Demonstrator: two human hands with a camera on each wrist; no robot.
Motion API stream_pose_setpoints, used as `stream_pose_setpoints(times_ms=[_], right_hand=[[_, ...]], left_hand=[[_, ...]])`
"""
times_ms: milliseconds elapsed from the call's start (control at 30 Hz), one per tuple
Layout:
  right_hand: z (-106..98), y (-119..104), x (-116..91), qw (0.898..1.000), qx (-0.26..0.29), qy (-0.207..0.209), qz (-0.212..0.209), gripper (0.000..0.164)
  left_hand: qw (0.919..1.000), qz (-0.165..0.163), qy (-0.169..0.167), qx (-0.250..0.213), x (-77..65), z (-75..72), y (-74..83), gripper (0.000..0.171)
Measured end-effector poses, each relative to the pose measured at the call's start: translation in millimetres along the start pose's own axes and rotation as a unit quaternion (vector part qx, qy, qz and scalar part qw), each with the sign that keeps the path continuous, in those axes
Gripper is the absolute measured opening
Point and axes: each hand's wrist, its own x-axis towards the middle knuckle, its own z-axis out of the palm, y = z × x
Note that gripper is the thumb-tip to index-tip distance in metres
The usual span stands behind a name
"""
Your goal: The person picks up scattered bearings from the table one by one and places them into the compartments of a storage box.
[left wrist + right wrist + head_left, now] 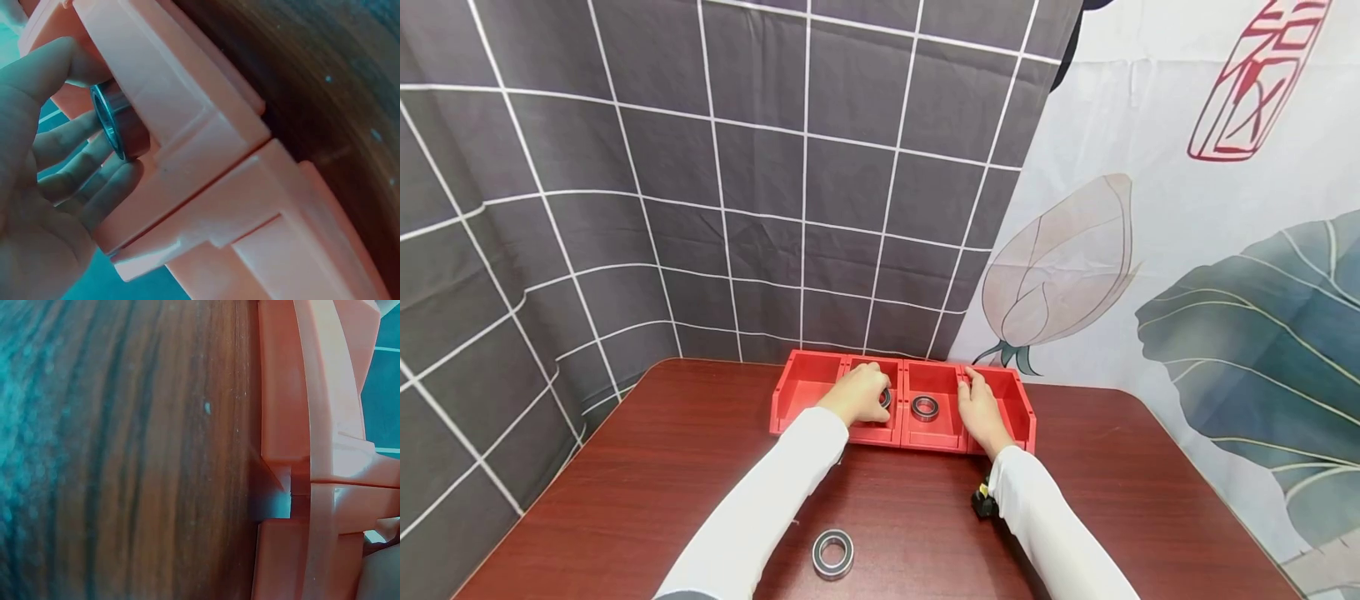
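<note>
My left hand (859, 393) reaches into the second-from-left red bin (874, 433) of a joined row. Its thumb and fingers hold a ball bearing (122, 122), tilted on edge beside the bin's wall in the left wrist view. A second bearing (925, 407) lies flat in the bin just to the right. My right hand (979, 412) rests at the wall between that bin and the rightmost red bin (1011, 400), fingers extended and holding no bearing. Only a sliver of it shows in the right wrist view, beside the red bins (284, 381).
A third bearing (832, 554) lies on the brown wooden table (700, 467) toward the front. A small black and yellow object (982, 500) is partly hidden by the right sleeve. The leftmost red bin (808, 383) stands beside my left hand. A grey checked cloth (760, 233) hangs behind.
</note>
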Motion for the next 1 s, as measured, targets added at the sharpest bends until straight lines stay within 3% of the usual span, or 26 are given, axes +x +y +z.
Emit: stream_pose_setpoints(times_ms=[233, 800, 1000], right_hand=[[0.5, 2.5, -0.8, 1.0, -0.002, -0.003, 0.004, 0.054], [0.8, -0.3, 0.2, 1.0, -0.003, 0.001, -0.003, 0.054], [1.0, -1.1, -0.1, 1.0, 0.0, 0.004, -0.001, 0.053]], left_hand=[[0.9995, -0.001, -0.024, 0.02, 5.4, 0.8, 3.7, 0.022], [0.9972, -0.035, -0.051, 0.043, 14.8, 9.7, 5.4, 0.019], [0.9972, -0.032, -0.05, 0.046, 17.6, 16.8, 2.2, 0.015]])
